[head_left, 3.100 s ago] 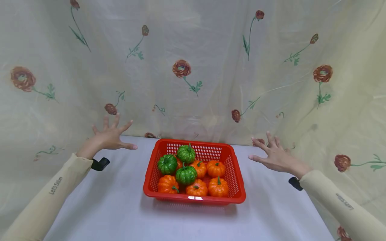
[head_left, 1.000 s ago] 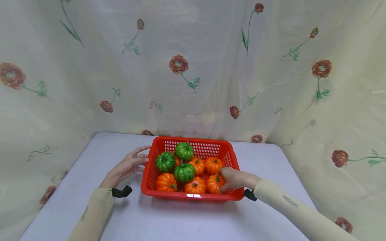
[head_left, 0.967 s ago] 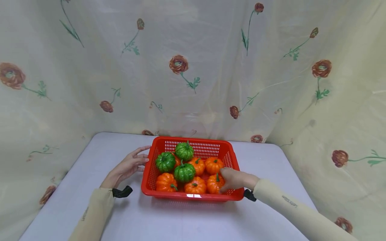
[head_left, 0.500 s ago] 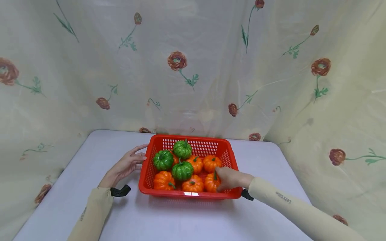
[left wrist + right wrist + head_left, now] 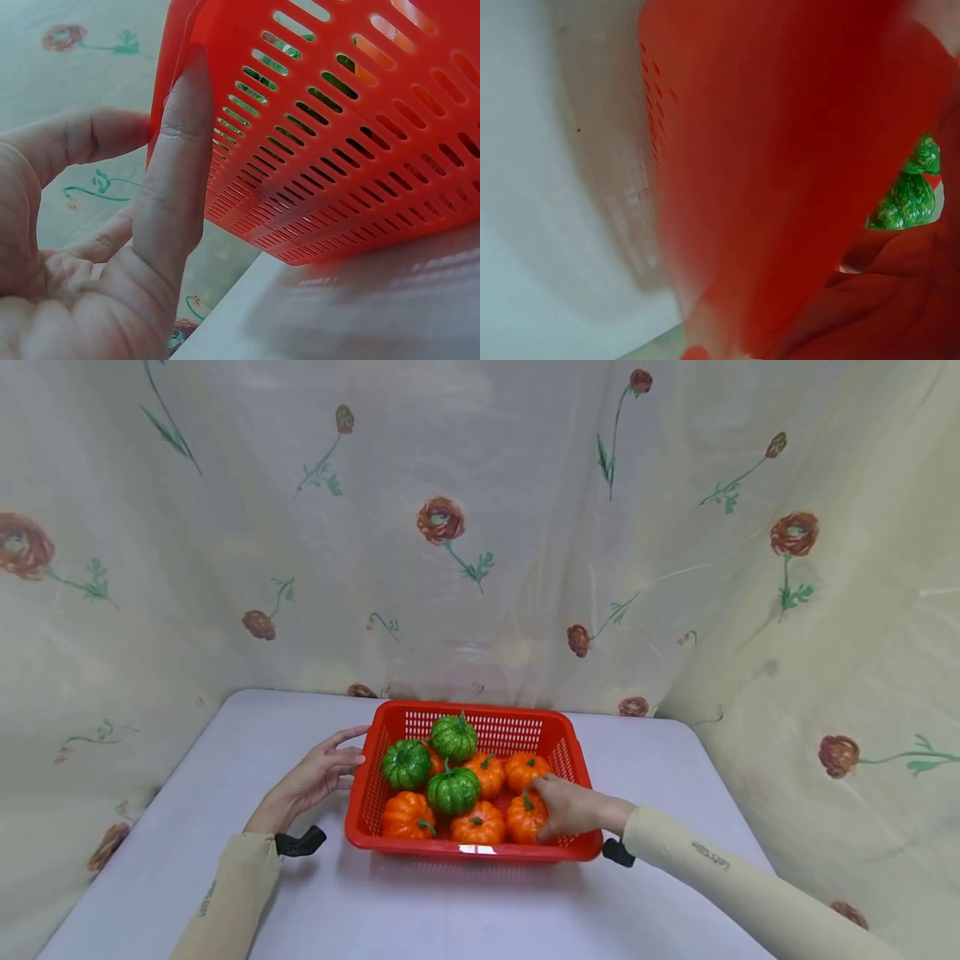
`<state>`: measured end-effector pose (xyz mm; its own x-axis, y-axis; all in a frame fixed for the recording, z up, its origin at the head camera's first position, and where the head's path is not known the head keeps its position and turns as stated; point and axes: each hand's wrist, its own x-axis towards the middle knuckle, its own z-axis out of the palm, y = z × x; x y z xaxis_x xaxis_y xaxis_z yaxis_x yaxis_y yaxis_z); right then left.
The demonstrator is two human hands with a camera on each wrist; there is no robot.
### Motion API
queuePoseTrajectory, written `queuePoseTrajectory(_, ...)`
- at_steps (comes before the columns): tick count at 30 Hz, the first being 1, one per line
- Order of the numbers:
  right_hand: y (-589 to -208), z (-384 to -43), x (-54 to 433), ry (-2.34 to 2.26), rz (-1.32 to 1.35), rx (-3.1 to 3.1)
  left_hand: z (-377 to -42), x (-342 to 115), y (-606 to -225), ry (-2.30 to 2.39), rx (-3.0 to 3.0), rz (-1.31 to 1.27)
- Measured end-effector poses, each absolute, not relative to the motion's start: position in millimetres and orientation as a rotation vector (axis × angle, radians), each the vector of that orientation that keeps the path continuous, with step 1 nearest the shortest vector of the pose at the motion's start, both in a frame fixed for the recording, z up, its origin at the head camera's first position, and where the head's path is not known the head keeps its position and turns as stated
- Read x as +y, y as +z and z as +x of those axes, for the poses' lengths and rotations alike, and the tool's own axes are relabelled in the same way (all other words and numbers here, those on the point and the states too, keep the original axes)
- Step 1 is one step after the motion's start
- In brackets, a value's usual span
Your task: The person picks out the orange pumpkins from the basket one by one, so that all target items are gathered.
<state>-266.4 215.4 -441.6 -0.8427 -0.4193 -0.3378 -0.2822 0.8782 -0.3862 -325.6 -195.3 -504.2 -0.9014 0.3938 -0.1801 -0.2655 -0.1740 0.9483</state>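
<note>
A red plastic basket (image 5: 480, 850) holds several small pumpkins, some green and some orange. My right hand (image 5: 570, 808) reaches over its right rim and grips the front-right orange pumpkin (image 5: 525, 817), thumb toward the front and fingers behind. That grip is hidden in the right wrist view, where the basket's red wall (image 5: 765, 165) fills the middle and green pumpkins (image 5: 907, 202) show past it. At the left rim, my left hand (image 5: 311, 777) touches the basket with its fingertips. Close up, one extended finger (image 5: 169, 172) lies against the basket's outer wall (image 5: 337, 135).
The basket stands on a white table (image 5: 450, 910). Behind and beside it hangs a pale curtain (image 5: 510, 568) printed with flowers. Black straps (image 5: 302, 842) sit at both wrists. Other pumpkins crowd the held one, including an orange one (image 5: 478, 823) at its left.
From spread apart on both sides, my hands have come in: the left to the left rim, the right onto the orange pumpkin. Lately its stem has shifted slightly left; the hands barely move.
</note>
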Motion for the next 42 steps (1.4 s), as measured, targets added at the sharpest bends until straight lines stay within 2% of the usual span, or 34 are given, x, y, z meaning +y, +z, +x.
queuePoseTrajectory(26,-418.6,-266.0,223.4,-0.603,-0.560,2.664,-323.8,-194.6,-504.4,2.159,1.608,0.140)
queuePoseTrajectory(42,-385.0,-270.1,263.8,-0.759,-0.613,2.692,-324.5,-195.2,-506.8,2.176,1.572,0.143)
